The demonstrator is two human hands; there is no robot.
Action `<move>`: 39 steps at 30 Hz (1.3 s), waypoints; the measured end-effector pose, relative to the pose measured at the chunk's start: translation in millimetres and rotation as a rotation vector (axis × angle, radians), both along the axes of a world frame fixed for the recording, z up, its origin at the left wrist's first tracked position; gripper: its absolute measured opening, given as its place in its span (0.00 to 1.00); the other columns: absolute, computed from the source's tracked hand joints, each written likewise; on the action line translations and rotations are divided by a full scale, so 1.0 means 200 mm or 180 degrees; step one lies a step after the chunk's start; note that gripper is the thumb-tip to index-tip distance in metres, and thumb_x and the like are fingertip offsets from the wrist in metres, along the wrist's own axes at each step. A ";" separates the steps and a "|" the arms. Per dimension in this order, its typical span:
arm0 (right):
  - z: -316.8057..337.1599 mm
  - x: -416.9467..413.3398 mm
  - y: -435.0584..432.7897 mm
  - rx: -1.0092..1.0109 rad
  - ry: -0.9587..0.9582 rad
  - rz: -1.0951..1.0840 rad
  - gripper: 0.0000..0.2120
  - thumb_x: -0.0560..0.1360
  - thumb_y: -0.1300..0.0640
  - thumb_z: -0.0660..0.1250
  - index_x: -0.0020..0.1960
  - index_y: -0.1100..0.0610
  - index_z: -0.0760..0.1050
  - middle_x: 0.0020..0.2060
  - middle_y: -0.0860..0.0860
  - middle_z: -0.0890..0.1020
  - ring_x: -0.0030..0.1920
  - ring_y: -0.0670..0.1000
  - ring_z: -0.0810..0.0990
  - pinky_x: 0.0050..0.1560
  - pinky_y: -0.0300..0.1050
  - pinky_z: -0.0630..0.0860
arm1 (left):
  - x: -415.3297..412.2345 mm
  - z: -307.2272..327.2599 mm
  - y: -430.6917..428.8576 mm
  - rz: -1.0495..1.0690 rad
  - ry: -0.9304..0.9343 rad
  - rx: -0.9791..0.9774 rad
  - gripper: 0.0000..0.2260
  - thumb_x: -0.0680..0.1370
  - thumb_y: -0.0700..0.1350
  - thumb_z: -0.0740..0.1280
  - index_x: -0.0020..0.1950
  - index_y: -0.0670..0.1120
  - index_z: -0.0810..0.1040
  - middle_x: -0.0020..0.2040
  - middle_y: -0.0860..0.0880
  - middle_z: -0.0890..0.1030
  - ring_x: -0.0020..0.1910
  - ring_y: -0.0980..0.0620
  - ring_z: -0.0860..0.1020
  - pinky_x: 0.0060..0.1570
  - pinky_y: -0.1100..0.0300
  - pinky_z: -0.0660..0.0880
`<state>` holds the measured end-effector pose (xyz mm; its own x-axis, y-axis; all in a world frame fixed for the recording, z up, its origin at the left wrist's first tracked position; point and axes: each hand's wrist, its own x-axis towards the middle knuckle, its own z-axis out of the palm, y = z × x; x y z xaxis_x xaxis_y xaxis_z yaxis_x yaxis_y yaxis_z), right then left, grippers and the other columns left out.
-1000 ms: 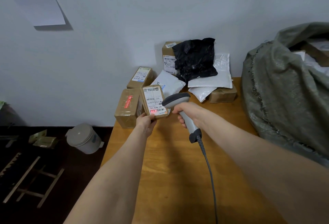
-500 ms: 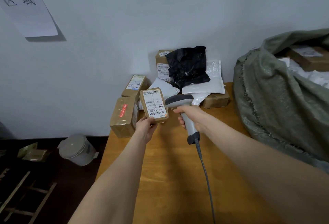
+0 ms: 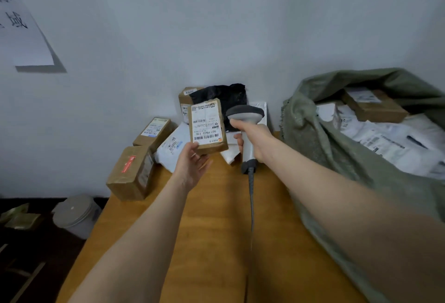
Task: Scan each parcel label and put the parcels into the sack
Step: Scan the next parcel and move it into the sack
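The left grip (image 3: 192, 165) pinches one cardboard parcel (image 3: 208, 126) by its lower corner above the bench (image 3: 216, 218); the right grip (image 3: 256, 138) wraps one barcode scanner (image 3: 245, 113). Behind lie three boxes (image 3: 131, 172), one black bag (image 3: 231, 96) and half-hidden white mailers (image 3: 172, 146). The green sack (image 3: 325, 138), cut off rightward, shows one box (image 3: 373, 107).

Wooden table (image 3: 212, 235) w/ parcel pile (image 3: 154, 131) at back edge, green sack (image 3: 325, 153) on rt.

A small brown cardboard parcel (image 3: 209, 127) with a white barcode label is held up tilted, label towards the camera, its lower corner pinched by the left hand (image 3: 192, 165). Just beside it the right hand (image 3: 257, 138) grips a grey corded handheld scanner (image 3: 245, 114). At the right a green woven sack (image 3: 320, 143) lies open on the tabletop (image 3: 216, 230), holding a brown box (image 3: 374, 107) and white mailers (image 3: 385, 141).
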<state>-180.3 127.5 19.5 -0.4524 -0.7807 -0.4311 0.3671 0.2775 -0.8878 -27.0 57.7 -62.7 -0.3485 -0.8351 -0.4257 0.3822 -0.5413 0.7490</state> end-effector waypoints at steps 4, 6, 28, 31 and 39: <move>0.08 -0.23 0.06 -0.0157 0.0011 0.0169 0.23 0.70 0.53 0.77 0.59 0.62 0.74 0.38 0.55 0.78 0.27 0.48 0.74 0.25 0.37 0.72 | -0.22 0.13 0.17 0.0237 0.0210 -0.0089 0.08 0.79 0.46 0.62 0.54 0.45 0.76 0.51 0.45 0.80 0.54 0.47 0.78 0.55 0.53 0.75; 0.12 -0.32 0.09 -0.0210 -0.0055 0.0231 0.24 0.70 0.53 0.77 0.60 0.61 0.73 0.39 0.55 0.78 0.28 0.47 0.75 0.23 0.37 0.71 | -0.30 0.18 0.24 0.0342 0.0191 -0.0170 0.10 0.78 0.47 0.62 0.56 0.44 0.75 0.49 0.46 0.80 0.52 0.48 0.79 0.50 0.54 0.76; 0.45 -0.99 0.86 -0.0344 -0.0273 0.0210 0.25 0.67 0.49 0.79 0.56 0.59 0.74 0.39 0.54 0.79 0.31 0.48 0.77 0.29 0.40 0.76 | -0.91 0.68 1.09 0.0589 -0.0459 -0.0925 0.11 0.78 0.46 0.67 0.57 0.44 0.74 0.52 0.43 0.78 0.51 0.43 0.80 0.56 0.51 0.78; 0.49 -1.18 0.96 -0.0360 -0.0260 0.0045 0.26 0.66 0.48 0.80 0.57 0.59 0.74 0.40 0.54 0.80 0.32 0.48 0.78 0.31 0.40 0.77 | -1.11 0.75 1.17 0.0518 -0.0544 -0.0956 0.12 0.78 0.47 0.66 0.60 0.45 0.73 0.53 0.41 0.80 0.49 0.44 0.81 0.50 0.53 0.80; 0.57 -1.91 1.10 -0.0156 0.0358 0.0081 0.09 0.77 0.61 0.69 0.53 0.63 0.71 0.39 0.57 0.77 0.30 0.51 0.76 0.29 0.43 0.76 | -1.80 0.82 1.24 0.0219 -0.1408 -0.1098 0.12 0.77 0.50 0.66 0.57 0.45 0.77 0.46 0.44 0.80 0.37 0.47 0.80 0.36 0.56 0.79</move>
<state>-561.9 348.1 134.3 -0.4755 -0.8115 -0.3397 0.2578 0.2407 -0.9357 -387.5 305.6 100.9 -0.1388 -0.9662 -0.2173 0.0175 -0.2218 0.9749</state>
